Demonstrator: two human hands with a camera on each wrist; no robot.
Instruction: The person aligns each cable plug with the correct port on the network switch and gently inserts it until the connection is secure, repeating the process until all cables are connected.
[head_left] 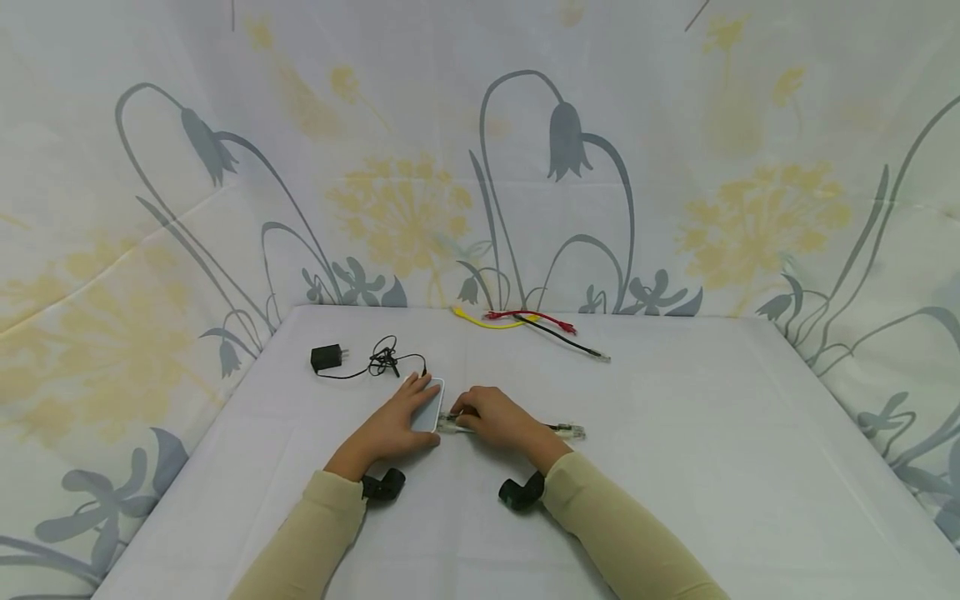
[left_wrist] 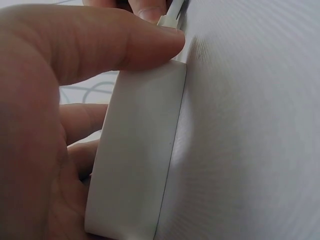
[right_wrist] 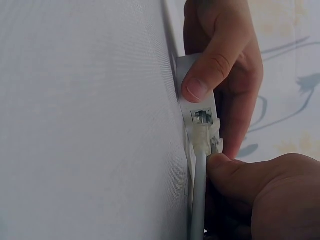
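My left hand (head_left: 390, 429) grips a flat white network box (left_wrist: 140, 150) on the table, the thumb across its port side and the fingers around the far side. In the right wrist view a network port (right_wrist: 202, 116) shows below the left thumb. A white network cable (right_wrist: 199, 190) has its clear plug (right_wrist: 201, 137) at this port; how deep it sits, I cannot tell. Beside it, my right hand (head_left: 498, 421) pinches a second, dark network cable near its plug (right_wrist: 215, 135), close against the box. Clear plugs (head_left: 574, 431) at the cables' other ends lie right of this hand.
Behind the left hand lies a black power adapter (head_left: 326, 357) with a bundled cord (head_left: 383, 360) running to the box. Yellow (head_left: 487, 324), red (head_left: 536, 315) and black (head_left: 558, 335) short cables lie near the table's back edge. A flowered curtain (head_left: 420, 125) surrounds the table.
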